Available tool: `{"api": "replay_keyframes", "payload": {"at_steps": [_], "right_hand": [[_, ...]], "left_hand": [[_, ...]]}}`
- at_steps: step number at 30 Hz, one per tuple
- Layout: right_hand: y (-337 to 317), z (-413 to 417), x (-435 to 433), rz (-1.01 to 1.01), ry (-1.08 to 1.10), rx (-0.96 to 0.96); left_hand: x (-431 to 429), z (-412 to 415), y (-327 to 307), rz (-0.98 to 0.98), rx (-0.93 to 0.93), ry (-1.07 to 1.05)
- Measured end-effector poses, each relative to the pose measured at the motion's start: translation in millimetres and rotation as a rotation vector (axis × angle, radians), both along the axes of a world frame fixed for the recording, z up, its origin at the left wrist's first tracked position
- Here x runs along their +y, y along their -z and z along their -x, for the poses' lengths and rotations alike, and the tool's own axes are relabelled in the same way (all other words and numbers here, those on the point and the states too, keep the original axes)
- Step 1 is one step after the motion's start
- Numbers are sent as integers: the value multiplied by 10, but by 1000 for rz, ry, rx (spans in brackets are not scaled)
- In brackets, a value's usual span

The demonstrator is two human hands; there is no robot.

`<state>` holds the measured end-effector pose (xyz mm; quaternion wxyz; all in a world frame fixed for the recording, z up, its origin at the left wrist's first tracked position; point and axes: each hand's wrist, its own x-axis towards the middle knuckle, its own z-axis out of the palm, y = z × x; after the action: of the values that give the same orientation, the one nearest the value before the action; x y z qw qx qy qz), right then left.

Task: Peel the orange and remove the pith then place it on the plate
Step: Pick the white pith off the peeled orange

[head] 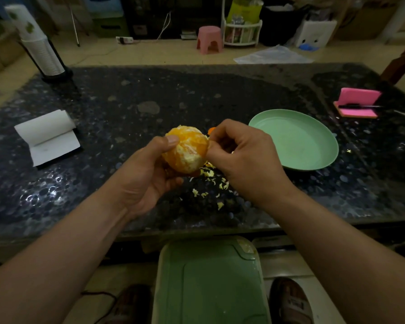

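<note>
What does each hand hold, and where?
Left hand cups the orange from below, thumb on its upper left; right hand pinches at its right edge.

bare forearms (56, 265); seemingly strapped sandals (292, 305) on feet.

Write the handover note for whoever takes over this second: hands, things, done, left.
Left hand grips the round peeled orange above the dark speckled stone table.
Right hand pinches the orange's right edge, picking at pith.
Round pale green plate lies right of the hands, nothing on it.
Done: peel is off the visible side; pale pith scraps lie on the table beneath the hands.
Left: strip the white pith patches, then set the orange on the plate.
</note>
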<state>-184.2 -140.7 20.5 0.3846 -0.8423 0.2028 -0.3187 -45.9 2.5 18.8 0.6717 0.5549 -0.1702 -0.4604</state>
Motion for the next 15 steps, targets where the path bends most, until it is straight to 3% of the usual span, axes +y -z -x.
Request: {"api": "replay_keyframes", "payload": {"at_steps": [9,15], "right_hand": [[56,-1,-54,-65,9,11],[221,-78,-193,15,76,384]], "left_hand": [[21,-47,9,62,78,81],[33,-73,4,105,145,82]]}}
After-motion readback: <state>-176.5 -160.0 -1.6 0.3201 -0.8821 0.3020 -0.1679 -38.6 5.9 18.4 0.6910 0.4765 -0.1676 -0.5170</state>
